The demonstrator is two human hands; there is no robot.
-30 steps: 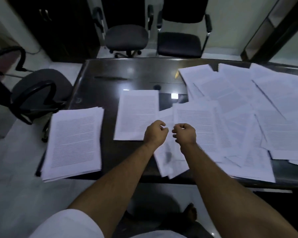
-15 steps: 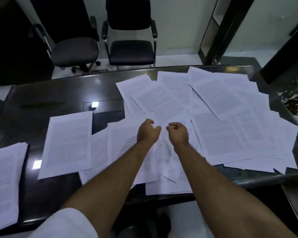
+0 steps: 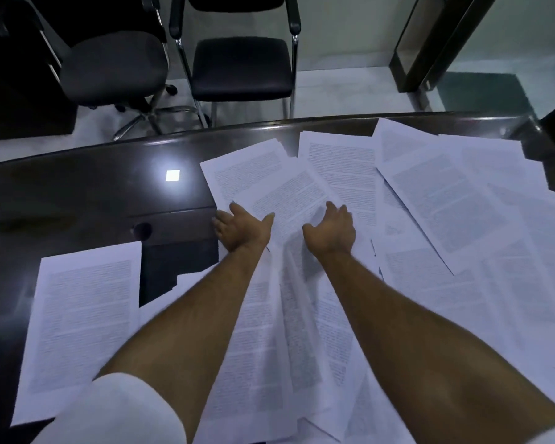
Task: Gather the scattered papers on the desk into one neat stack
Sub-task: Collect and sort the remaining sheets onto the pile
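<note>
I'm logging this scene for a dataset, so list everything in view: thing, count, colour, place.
scattered papers: many, overlapping, exact count unclear; white, printed; right and near parts of the desk.
single sheet: one, white, near left, apart from the spread.
desk: one, dark, glossy, across the view.
chairs: two, black, beyond the desk.
left hand: open, at the spread's left edge.
right hand: open, over the papers.

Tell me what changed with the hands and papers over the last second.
Both hands reached farther across the desk and opened: the left hand and right hand, curled before, now spread either side of a tilted sheet. The papers remain scattered, and nothing is gripped.
</note>
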